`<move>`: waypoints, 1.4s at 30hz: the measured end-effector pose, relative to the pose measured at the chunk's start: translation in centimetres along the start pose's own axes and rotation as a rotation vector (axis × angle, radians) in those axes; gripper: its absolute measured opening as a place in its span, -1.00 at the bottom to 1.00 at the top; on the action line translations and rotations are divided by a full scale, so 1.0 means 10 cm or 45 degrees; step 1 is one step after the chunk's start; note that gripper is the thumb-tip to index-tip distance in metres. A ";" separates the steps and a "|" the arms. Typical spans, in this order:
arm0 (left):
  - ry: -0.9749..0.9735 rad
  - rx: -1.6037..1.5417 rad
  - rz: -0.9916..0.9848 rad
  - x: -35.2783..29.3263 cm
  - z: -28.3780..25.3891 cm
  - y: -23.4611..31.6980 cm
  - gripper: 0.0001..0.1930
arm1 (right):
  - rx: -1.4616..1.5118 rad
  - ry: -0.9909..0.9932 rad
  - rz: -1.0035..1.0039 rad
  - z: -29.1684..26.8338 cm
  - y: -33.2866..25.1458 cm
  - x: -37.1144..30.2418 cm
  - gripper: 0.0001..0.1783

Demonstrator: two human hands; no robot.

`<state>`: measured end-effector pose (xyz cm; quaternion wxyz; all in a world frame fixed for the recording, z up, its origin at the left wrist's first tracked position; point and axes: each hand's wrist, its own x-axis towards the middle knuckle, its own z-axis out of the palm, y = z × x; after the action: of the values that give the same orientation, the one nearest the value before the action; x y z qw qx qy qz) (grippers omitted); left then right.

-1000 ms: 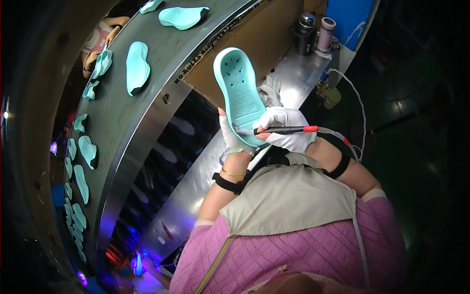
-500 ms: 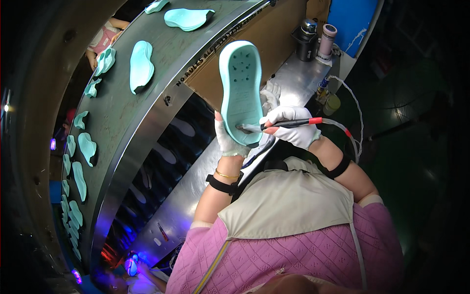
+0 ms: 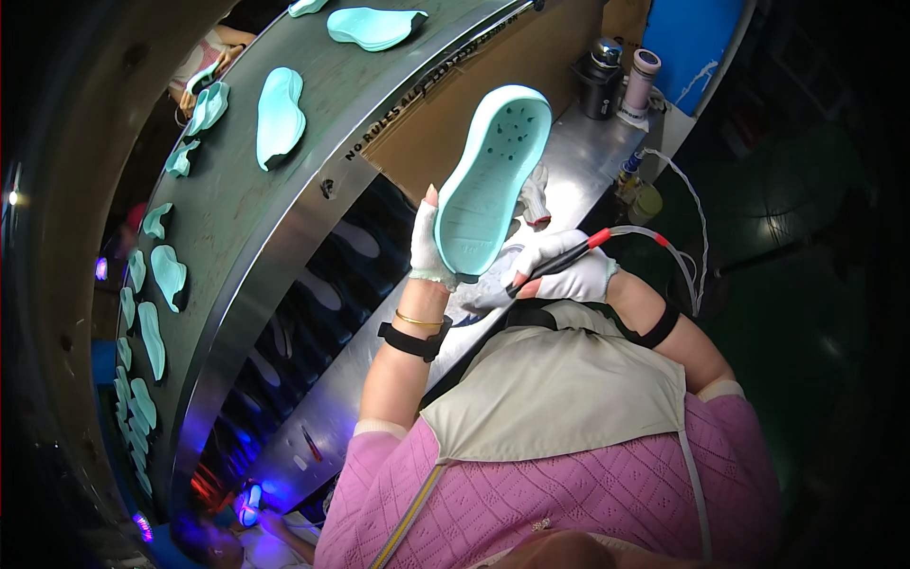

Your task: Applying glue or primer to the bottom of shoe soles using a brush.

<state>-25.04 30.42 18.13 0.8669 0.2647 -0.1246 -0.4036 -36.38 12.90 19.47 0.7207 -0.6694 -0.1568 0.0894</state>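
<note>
My left hand (image 3: 427, 245), in a white fingerless glove, is closed round the heel end of a mint-green shoe sole (image 3: 493, 180). The sole stands raised with its hollow inner face toward me and several small holes at the toe end. In my right hand (image 3: 578, 275), also gloved, is a hose-fed brush (image 3: 569, 257) with a black handle and red bands. Its pale tip points left, below the sole's heel and apart from it. A clear hose (image 3: 678, 256) runs from the handle to the right.
A curved conveyor belt (image 3: 313, 180) carries several mint-green soles on the left. On the metal bench (image 3: 607, 156) stand a black flask (image 3: 599, 81) and a pink tumbler (image 3: 641, 81). Cardboard (image 3: 455, 123) lines the belt's edge. Other people's hands (image 3: 227, 57) work beyond the belt.
The brush tip has left the inside of the sole's heel and moved down. My left hand has tilted the sole's toe end to the right. Soles on the belt have shifted slightly.
</note>
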 end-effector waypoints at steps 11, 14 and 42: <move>0.373 0.251 -0.349 0.04 -0.34 0.11 -0.51 | -0.394 -0.140 -0.015 -0.09 -0.22 0.27 -0.80; 0.413 0.401 -0.337 0.02 -0.22 0.06 -0.51 | -0.442 -0.175 -0.003 -0.23 -0.25 0.26 -0.78; 0.276 -0.309 0.220 -0.23 -0.04 -0.27 -0.45 | -0.128 0.565 -0.302 0.15 -0.03 0.47 -0.98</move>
<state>-28.03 30.86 16.29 0.9323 0.1883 -0.0033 -0.3087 -32.50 15.85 20.31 0.7087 -0.6846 -0.0762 -0.1527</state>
